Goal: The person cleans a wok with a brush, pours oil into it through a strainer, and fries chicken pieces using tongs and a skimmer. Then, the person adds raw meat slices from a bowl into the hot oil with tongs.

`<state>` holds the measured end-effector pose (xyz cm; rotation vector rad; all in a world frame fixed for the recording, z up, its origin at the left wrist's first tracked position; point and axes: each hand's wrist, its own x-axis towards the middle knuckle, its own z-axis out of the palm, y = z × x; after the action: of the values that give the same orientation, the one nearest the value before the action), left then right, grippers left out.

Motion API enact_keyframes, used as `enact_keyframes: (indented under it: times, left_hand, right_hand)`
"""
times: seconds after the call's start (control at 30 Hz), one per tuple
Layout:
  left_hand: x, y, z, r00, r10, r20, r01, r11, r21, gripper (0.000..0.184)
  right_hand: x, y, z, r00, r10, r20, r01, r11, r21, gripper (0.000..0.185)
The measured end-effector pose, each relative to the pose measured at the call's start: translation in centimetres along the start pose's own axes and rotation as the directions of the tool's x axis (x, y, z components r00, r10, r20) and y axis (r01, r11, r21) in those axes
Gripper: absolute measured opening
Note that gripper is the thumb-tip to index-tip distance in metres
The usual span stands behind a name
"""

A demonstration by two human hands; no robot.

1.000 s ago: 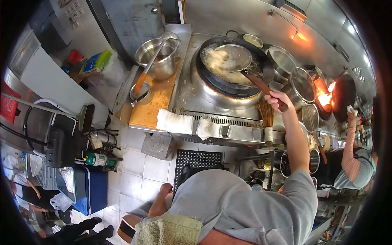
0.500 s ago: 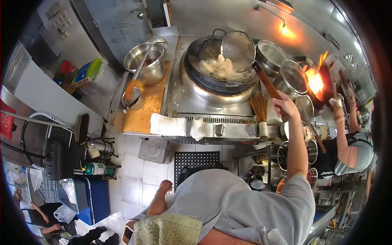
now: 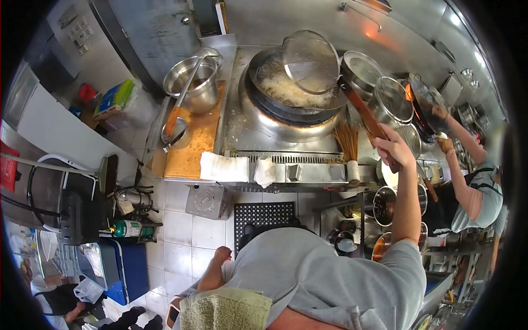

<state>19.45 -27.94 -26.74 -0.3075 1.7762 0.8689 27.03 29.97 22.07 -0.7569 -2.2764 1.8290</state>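
My right hand (image 3: 395, 147) is wrapped round the wooden handle of a round mesh skimmer (image 3: 311, 61). The skimmer's disc is tilted above a large black wok (image 3: 258, 91) on the stove and hides part of its inside. Pale, foaming food (image 3: 291, 92) bubbles in the wok under the mesh; single pieces are hard to make out. Down by my left side, my left hand (image 3: 222, 254) hangs over the floor with its fingers curled in, and nothing shows in it.
A steel pot (image 3: 192, 82) with a ladle (image 3: 184, 99) across it stands on the left board. Right of the wok are a bamboo brush (image 3: 346, 146), a pan (image 3: 362, 70) and a strainer pot (image 3: 393, 102). Further right a co-worker (image 3: 477, 192) handles a flaming wok (image 3: 421, 110).
The skimmer has risen and shifted left, and its disc now tilts over the wok. Chunks seen at the mesh's edge are now lost in foam. The co-worker's flame has shrunk.
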Motion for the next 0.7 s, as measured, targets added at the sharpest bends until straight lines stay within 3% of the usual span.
enact_keyframes:
  times: [0.07, 0.17, 0.27, 0.4, 0.5, 0.6, 0.7]
  left_hand:
    - [1.6, -1.0, -0.1, 1.000, 0.007, -0.018, -0.007, 1.000, -0.004, 0.011]
    - [-0.4, 1.7, -0.3, 0.996, 0.085, -0.013, -0.082, 0.987, 0.139, 0.015]
    - [-0.1, 2.6, -0.2, 0.988, 0.117, -0.097, -0.120, 0.992, -0.029, 0.020]
    - [1.4, 3.3, -0.3, 0.990, 0.098, -0.097, -0.111, 0.985, -0.132, 0.026]
    - [0.1, 4.3, 0.1, 0.989, 0.115, -0.091, -0.123, 0.989, -0.081, 0.026]
    - [-1.3, 4.2, 0.7, 0.992, 0.075, -0.101, -0.077, 0.997, -0.014, 0.025]
    - [-2.4, 3.8, 0.5, 0.993, 0.120, 0.001, -0.117, 0.966, 0.231, 0.007]
  right_hand:
    - [0.6, 0.5, -0.5, 0.999, 0.018, 0.051, -0.018, 1.000, -0.009, 0.055]
    - [2.4, 0.8, 0.1, 0.994, 0.004, 0.107, 0.014, 0.986, -0.166, 0.053]
    - [4.5, 1.5, 1.5, 0.997, -0.080, -0.006, 0.076, 0.968, -0.241, 0.053]
    - [6.9, 2.2, 0.4, 0.975, -0.159, -0.155, 0.120, 0.965, -0.232, 0.050]
    - [8.4, 2.2, -1.5, 0.960, -0.197, -0.198, 0.141, 0.954, -0.266, 0.046]
    - [9.7, 3.4, -3.2, 0.965, -0.128, -0.231, 0.085, 0.979, -0.187, 0.041]
    - [10.5, 3.9, -3.6, 0.975, -0.038, -0.218, 0.018, 0.996, -0.092, 0.026]
